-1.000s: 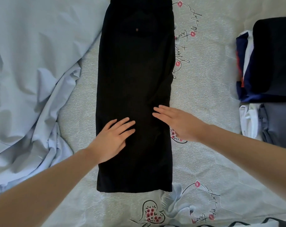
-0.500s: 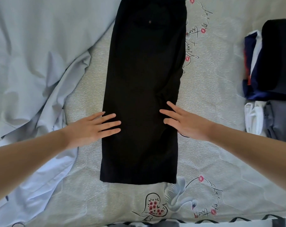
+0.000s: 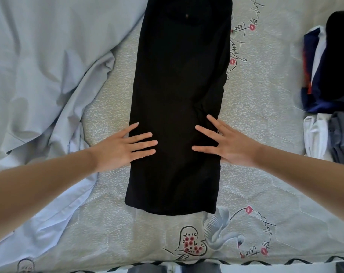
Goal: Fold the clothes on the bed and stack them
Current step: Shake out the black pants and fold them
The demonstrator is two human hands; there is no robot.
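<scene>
Hands lie flat, fingers straight, holding nothing: the left hand (image 3: pixel 120 148) presses the left edge and the right hand (image 3: pixel 229 143) the right edge of a long black folded garment (image 3: pixel 177 107) on the printed grey bed cover (image 3: pixel 265 174). Its long axis runs straight away between them, both equally near. Folded clothes (image 3: pixel 332 75) sit stacked far right of the right hand.

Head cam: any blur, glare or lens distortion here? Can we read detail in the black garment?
Head view: sharp, no motion blur on the left hand or right hand; soft even daylight, no glare; the black garment is nearly featureless, folds barely readable; wide-angle stretch swells the forearms toward the bottom corners; the folded stack at the right edge looks slightly soft.
</scene>
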